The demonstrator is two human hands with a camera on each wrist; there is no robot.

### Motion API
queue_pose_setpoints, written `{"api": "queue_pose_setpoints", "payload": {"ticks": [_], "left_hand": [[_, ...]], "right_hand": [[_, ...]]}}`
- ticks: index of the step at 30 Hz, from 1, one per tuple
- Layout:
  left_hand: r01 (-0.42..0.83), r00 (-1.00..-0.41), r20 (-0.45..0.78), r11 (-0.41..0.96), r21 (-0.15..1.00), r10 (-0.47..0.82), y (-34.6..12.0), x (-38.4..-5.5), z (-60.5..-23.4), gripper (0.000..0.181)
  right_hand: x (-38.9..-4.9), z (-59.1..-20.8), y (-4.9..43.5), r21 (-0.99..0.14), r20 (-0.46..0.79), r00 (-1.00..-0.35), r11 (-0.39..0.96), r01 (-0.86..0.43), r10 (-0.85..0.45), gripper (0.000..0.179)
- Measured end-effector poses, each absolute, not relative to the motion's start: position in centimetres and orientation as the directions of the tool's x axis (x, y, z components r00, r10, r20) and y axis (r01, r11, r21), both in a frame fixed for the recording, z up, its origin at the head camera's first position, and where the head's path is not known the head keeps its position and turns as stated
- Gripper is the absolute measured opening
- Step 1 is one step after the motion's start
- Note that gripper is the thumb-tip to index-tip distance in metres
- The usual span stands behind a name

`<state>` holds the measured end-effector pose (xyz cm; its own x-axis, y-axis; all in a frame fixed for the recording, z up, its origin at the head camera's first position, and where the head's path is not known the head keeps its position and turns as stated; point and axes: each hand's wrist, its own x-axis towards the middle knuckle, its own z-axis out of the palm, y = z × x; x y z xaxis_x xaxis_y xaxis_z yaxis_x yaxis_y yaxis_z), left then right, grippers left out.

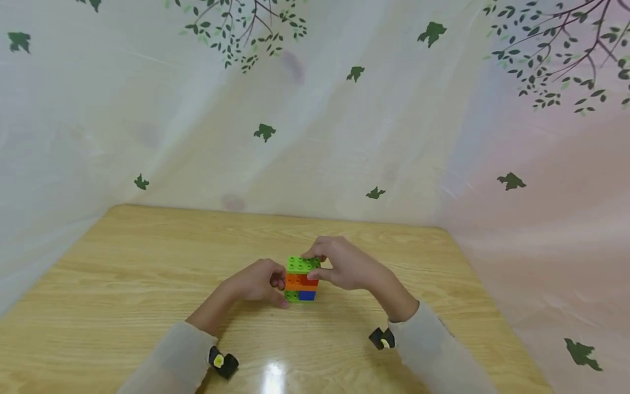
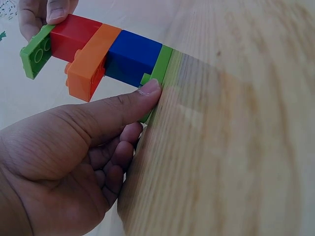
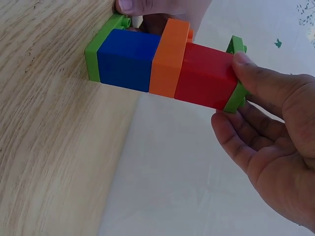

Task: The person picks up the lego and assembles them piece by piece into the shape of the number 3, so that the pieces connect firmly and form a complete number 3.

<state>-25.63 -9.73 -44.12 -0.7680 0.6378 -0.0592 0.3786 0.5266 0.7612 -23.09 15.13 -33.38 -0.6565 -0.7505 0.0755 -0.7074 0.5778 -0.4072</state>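
Note:
A stack of toy building bricks stands upright on the wooden table. From the bottom it has a thin green brick [image 2: 163, 61], a blue brick [image 3: 127, 60], a thin orange brick [image 3: 166, 64], a red brick [image 3: 204, 76] and another thin green brick [image 1: 297, 265] on top. My left hand [image 1: 255, 281] grips the bottom green brick at its left end, thumb in front and the other fingers curled behind. From the right, my right hand [image 1: 350, 264] pinches the top green brick between thumb and fingers. The orange and green bricks jut out leftward past the blue and red ones.
The light wooden table [image 1: 147, 284] reaches back to a pale curtain [image 1: 315, 137] printed with leaves and branches. Black straps [image 1: 225, 363] sit at the cuffs of both light sleeves [image 1: 174, 355].

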Motion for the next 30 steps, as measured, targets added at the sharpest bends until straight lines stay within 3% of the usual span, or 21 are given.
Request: {"api": "queue_pose_setpoints", "payload": {"ticks": [30], "left_hand": [[0.384, -0.763, -0.051, 0.516, 0.766, 0.644, -9.83, -25.34, -44.0, 0.031]], "right_hand": [[-23.01, -34.08, 15.45, -0.459, 0.095, -0.678, 0.572, -0.68, -0.729, 0.039]]}}
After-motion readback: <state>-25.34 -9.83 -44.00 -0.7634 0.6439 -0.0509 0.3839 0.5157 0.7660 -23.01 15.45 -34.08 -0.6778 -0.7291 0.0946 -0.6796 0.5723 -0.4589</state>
